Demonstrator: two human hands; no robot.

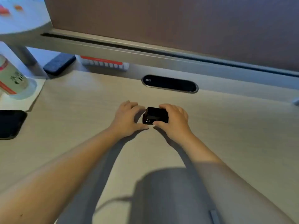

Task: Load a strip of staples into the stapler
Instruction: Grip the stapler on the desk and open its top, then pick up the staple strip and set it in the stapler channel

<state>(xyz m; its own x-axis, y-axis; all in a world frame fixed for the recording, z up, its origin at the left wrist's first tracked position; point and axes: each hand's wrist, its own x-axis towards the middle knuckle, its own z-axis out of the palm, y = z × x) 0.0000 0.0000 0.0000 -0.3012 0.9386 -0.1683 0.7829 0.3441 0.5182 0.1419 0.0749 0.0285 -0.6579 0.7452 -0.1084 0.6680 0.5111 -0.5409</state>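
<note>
The right hand [174,119] is covering the right part of the stapler [154,117], and whether its top is lifted is too small to tell. No staples are showing clearly. The left hand [127,118] is hiding its own palm and fingertips. The frame's left edge is cutting off the phone [10,123] and the cup [12,78], whose label is blurring past reading.

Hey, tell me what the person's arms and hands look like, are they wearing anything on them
Both forearms are bare as far as the picture shows: no sleeves in view. The left hand and the right hand have no gloves, and no rings, watch or bracelet can be seen at either wrist. The picture is somewhat blurred, so small items could be missed.
</note>
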